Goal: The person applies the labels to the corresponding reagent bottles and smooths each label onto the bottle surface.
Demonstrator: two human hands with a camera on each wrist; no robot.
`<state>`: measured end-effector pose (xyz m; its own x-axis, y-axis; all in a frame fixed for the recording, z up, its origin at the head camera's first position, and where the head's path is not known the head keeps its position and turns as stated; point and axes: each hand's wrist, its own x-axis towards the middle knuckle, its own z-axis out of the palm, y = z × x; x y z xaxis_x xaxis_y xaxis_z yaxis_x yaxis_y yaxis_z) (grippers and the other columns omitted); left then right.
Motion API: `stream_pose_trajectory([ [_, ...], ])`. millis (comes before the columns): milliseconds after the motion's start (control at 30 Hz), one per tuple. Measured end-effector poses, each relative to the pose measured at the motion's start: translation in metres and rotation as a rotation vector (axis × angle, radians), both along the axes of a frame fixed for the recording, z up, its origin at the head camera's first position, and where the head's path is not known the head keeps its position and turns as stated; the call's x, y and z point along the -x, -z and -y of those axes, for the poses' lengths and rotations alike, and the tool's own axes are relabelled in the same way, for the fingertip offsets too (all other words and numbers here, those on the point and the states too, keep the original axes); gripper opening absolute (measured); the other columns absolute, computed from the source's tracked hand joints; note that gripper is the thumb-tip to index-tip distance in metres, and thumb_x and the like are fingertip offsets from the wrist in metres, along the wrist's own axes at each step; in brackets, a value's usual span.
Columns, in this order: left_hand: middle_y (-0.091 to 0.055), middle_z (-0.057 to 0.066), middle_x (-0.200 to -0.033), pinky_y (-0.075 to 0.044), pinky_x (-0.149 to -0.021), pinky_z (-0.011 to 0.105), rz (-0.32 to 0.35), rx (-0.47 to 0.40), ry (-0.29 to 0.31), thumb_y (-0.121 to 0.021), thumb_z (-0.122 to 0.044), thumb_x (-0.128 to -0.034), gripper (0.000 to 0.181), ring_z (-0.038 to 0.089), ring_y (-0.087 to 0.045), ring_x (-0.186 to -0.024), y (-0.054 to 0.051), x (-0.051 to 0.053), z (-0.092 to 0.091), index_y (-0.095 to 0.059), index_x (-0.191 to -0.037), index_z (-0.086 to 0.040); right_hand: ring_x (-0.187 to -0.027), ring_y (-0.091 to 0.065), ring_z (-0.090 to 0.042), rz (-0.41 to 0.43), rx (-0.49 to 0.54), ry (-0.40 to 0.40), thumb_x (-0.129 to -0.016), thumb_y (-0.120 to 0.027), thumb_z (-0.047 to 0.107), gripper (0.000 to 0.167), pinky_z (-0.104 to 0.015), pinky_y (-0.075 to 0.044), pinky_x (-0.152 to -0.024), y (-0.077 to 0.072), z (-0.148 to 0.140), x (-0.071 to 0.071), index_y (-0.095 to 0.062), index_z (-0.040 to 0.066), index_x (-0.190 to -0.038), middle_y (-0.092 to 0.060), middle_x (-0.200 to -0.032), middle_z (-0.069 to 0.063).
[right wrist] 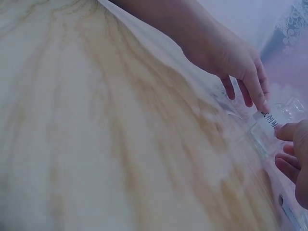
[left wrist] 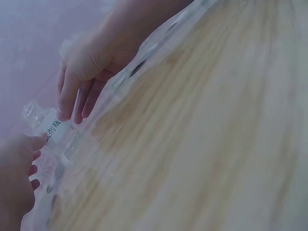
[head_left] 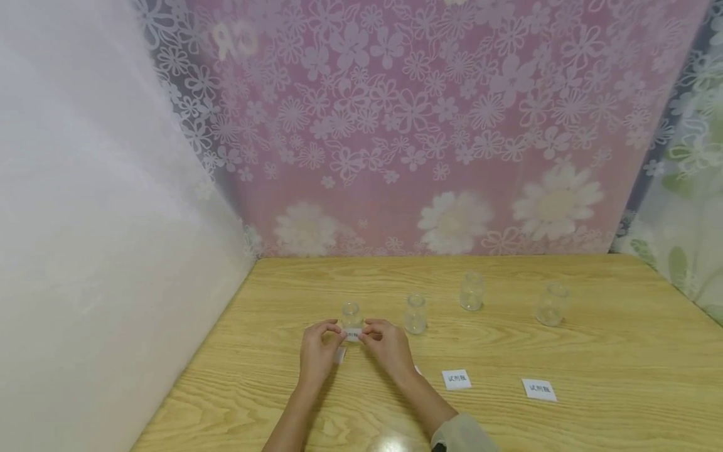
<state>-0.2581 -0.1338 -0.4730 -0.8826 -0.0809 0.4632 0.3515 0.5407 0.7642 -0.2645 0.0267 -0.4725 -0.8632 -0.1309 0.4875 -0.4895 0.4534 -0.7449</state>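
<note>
A white paper label with dark printed characters lies against the front of a small clear glass bottle. My left hand holds the label's left end with thumb and index finger. At the other end, the thumb and index finger of my right hand pinch it. In the left wrist view the label sits flat across the bottle, whose neck and base show past it. The right wrist view shows the fingers of both hands at the label; the other fingers curl loosely.
More clear bottles stand to the right: one nearby, one farther back, one far right. White labels lie nearer on the wooden table: one in the middle, one right. A small pale piece lies beside the left hand.
</note>
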Motion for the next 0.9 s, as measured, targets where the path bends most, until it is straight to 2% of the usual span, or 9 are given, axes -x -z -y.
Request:
stream_pose_trajectory([
  [167,-0.062,0.01,-0.111,-0.037,-0.092,0.055,0.019,-0.018,0.033,-0.07,-0.009,-0.0809,0.006,0.036,-0.047,-0.112,0.0012,0.0027,0.0009,-0.064,-0.082,-0.008,-0.082,-0.065,-0.03,-0.002,-0.006,-0.012,-0.081,-0.069,0.007,0.009,-0.027,-0.053,-0.066,-0.0004,0.0002,-0.0003,-0.069,-0.002,-0.084,-0.063,-0.106,-0.019],
  [400,-0.061,0.01,-0.114,-0.04,-0.09,0.053,0.025,-0.018,0.044,-0.068,-0.008,-0.082,0.008,0.037,-0.047,-0.113,0.0017,0.0024,-0.0004,-0.061,-0.084,-0.007,-0.085,-0.064,-0.03,-0.002,0.004,-0.016,-0.081,-0.069,0.005,0.009,-0.028,-0.053,-0.068,0.0006,0.0007,0.0003,-0.068,-0.002,-0.085,-0.063,-0.105,-0.019],
  [700,-0.061,0.013,-0.114,-0.041,-0.091,0.05,-0.009,-0.027,0.077,-0.065,-0.008,-0.0843,0.009,0.037,-0.047,-0.114,0.0034,0.0043,-0.001,-0.057,-0.084,-0.004,-0.083,-0.065,-0.028,-0.022,0.016,0.0,-0.081,-0.069,0.004,0.007,-0.029,-0.053,-0.068,0.0021,0.0025,0.003,-0.067,-0.003,-0.084,-0.065,-0.101,-0.017],
  [900,-0.062,0.014,-0.112,-0.042,-0.089,0.05,-0.025,-0.012,0.08,-0.064,-0.008,-0.0855,0.009,0.038,-0.049,-0.111,0.0036,0.0051,-0.0007,-0.056,-0.086,-0.004,-0.082,-0.065,-0.028,-0.105,-0.02,0.024,-0.08,-0.07,0.003,0.008,-0.027,-0.053,-0.068,0.0045,0.0055,0.0049,-0.066,-0.004,-0.082,-0.065,-0.098,-0.018],
])
